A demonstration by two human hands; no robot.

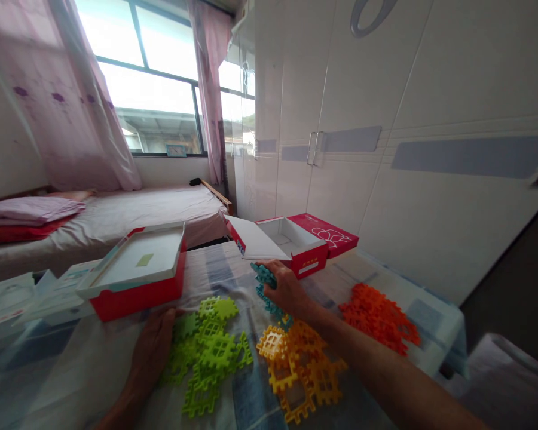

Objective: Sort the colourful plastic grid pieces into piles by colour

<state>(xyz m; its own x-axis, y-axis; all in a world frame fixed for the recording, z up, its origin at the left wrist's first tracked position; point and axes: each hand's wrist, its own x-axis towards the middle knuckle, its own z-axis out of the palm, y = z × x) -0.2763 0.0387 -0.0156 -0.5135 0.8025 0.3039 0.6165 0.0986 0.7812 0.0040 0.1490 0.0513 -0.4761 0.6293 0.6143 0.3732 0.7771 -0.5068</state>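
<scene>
My right hand (287, 289) grips a teal interlocking plastic piece (263, 275) between thumb and fingers. More teal pieces (271, 306) are just beneath it, partly hidden by the hand. On the cloth, my left hand (155, 337) rests beside a pile of lime-green interlocking pieces (217, 346). Its fingers look stretched out, and I see nothing in them. Yellow-orange pieces (296, 373) lie under my right forearm, which covers some of them. Past that forearm, to the right, sits a heap of red-orange pieces (379, 319).
A red box (311, 263) with white flaps stands open behind my right hand. To the left are a red box with a white tray-like top (137, 257) and white boxes (63, 292). A checked cloth (251, 394) covers the table. Beyond are a bed (161, 206) and white wardrobe (341, 101).
</scene>
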